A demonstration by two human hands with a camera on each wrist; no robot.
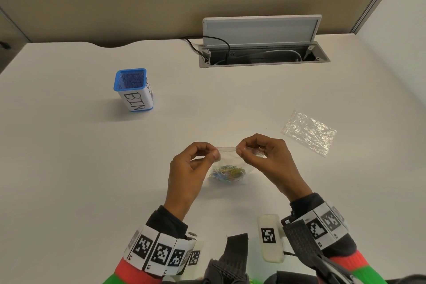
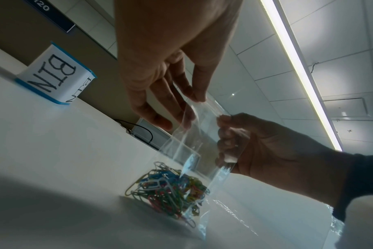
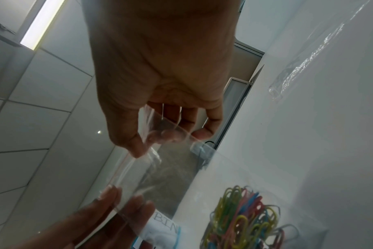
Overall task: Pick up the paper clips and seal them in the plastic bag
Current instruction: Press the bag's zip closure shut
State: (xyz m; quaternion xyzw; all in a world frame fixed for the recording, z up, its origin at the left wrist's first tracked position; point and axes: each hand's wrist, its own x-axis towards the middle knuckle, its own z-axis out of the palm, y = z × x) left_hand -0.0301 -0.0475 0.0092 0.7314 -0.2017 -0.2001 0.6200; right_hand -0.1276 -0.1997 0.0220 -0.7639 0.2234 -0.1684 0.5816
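White tabletop [image 1: 92,168], blue bin [image 1: 133,90] well apart. Left hand [image 1: 191,168] and right hand [image 1: 269,159] pinched on plastic bag [image 2: 187,151] top corners. Paper clips [image 1: 227,173] heaped inside.

On the table [image 1: 69,168], near the front middle: plastic bag [image 1: 227,157], paper clips [image 1: 227,172] inside at its bottom. Left hand [image 1: 191,168] at the bag's top left end, right hand [image 1: 269,157] at its top right end. Far left and further back: pen holder marked BIN [image 1: 134,90]. To the right: second plastic bag [image 1: 309,131], lying flat. Behind, centre-right, set into the table: open cable box [image 1: 262,53], cables [image 1: 216,41] inside.
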